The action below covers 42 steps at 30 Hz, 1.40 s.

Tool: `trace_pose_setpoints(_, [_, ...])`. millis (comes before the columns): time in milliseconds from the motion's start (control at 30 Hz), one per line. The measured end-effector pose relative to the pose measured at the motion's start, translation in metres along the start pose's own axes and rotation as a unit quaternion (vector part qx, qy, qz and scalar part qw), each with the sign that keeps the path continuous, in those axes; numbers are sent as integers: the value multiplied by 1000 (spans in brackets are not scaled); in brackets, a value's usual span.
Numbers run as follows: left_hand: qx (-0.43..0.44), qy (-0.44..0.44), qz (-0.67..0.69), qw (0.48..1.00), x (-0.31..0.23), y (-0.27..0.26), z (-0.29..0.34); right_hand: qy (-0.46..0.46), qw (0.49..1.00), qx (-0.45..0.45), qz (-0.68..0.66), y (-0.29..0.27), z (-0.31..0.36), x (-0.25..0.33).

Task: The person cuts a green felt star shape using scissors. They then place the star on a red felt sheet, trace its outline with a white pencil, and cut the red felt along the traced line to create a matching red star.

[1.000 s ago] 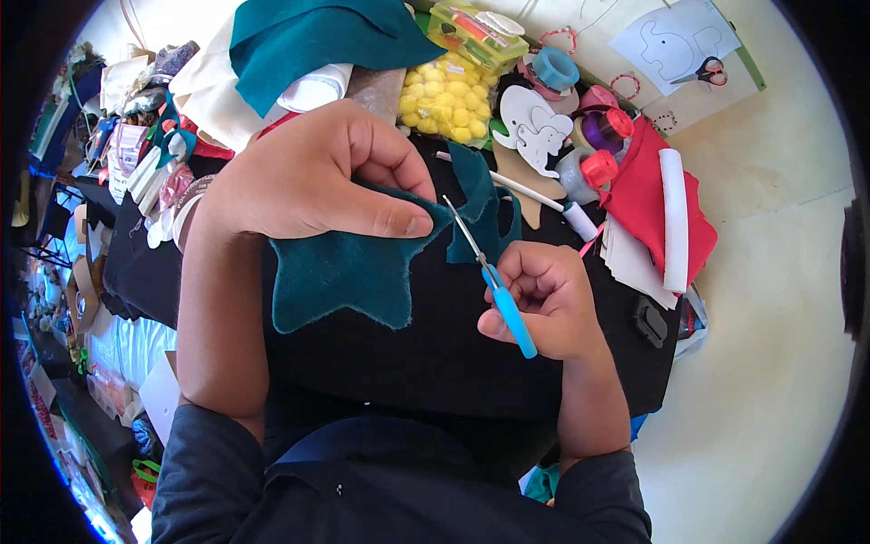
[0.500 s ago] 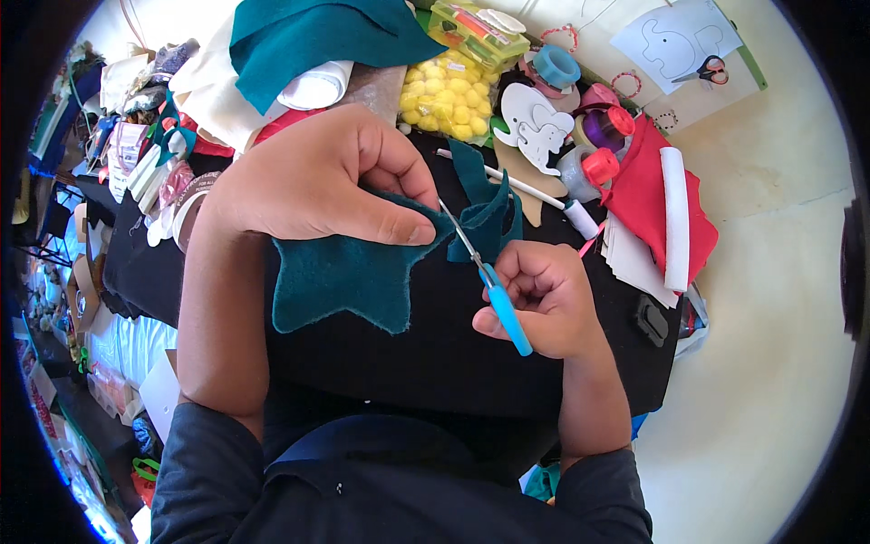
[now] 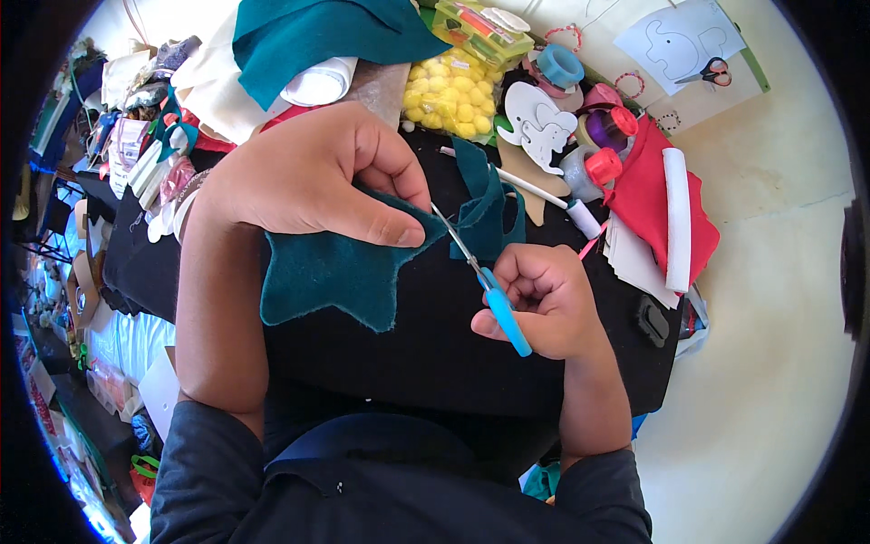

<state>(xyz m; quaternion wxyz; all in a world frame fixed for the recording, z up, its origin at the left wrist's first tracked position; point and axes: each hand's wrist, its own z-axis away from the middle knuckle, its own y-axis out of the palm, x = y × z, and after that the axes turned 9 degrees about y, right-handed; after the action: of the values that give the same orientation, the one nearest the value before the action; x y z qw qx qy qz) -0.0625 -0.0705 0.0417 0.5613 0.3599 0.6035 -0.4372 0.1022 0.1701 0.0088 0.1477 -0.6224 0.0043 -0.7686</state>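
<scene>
A dark teal felt star (image 3: 335,281) is pinched between the thumb and fingers of my left hand (image 3: 340,186), which covers its upper part. My right hand (image 3: 548,304) grips blue-handled scissors (image 3: 503,313), their blades reaching up and left to the star's right point beside my left fingertips. A loose strip of teal felt (image 3: 485,204) curls just beyond the blades, lying by that point; whether it is still joined to the star I cannot tell.
Behind my hands sit a bag of yellow pompoms (image 3: 450,95), white elephant cutouts (image 3: 539,122) and a white stick (image 3: 535,186). Red felt (image 3: 643,172) with a white roll (image 3: 675,218) lies at the right. A small black object (image 3: 651,319) rests near the black table's (image 3: 408,367) right edge.
The star has shifted a little to the left with my left hand. The scissors have stayed nearly in place, their tips now slightly lower against its right point.
</scene>
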Motion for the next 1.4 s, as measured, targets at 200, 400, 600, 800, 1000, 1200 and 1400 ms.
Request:
trace_pose_setpoints(200, [15,-12,-31,999,-2,-2,3,-18,1000,6,13,1,-1,1])
trace_pose_setpoints(400, [28,-29,-52,998,-5,-3,4,-15,999,30,35,-1,-1,4])
trace_pose_setpoints(600, [49,-46,-38,997,-2,-5,5,-21,997,28,71,0,-2,1])
trace_pose_setpoints(800, [64,-53,-51,995,-3,-7,4,-34,994,33,99,-2,-2,-1])
trace_pose_setpoints(1000, [66,-57,-59,994,-5,-4,5,5,999,43,19,4,-2,1])
trace_pose_setpoints(1200, [72,-61,-59,994,-7,1,2,34,997,55,29,3,-2,8])
trace_pose_setpoints(1400, [74,-56,-67,993,-6,1,2,34,997,58,35,3,-2,7])
